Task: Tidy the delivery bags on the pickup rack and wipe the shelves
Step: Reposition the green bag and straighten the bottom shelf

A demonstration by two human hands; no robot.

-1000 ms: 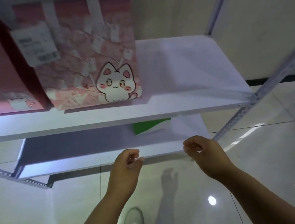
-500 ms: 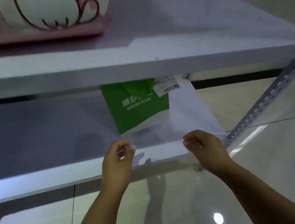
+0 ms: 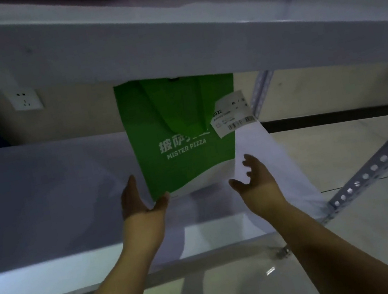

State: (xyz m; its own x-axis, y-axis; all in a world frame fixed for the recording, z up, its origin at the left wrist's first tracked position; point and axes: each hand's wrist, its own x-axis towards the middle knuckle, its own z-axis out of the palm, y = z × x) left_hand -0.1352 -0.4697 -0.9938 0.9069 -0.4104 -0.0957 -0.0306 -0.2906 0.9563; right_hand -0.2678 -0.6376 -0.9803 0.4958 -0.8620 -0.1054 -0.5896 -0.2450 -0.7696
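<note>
**A:** What's the room like from where you sit?

**B:** I see a pale tiled floor (image 3: 343,146) and a beige wall with a socket (image 3: 24,102), and the white pickup rack fills most of the view. The upper shelf (image 3: 169,42) runs across the top; the lower shelf (image 3: 41,199) carries the green pizza bag (image 3: 183,153), standing upright toward the right half with a receipt (image 3: 232,114) on its upper right corner.

**A:** Why are the hands set like that?

**B:** I judge I'm bracketing the bag to shift it. My left hand (image 3: 143,202) has its grip spread, thumb touching the bag's lower left corner. My right hand (image 3: 255,177) is also spread, just beside the lower right corner, not touching as far as I can tell.

**A:** Room to move?

**B:** Plenty of bare shelf to the left. To the right the shelf edge and the perforated post (image 3: 377,161) are near, and the bag's top hides behind the upper shelf, so headroom looks tight.
</note>
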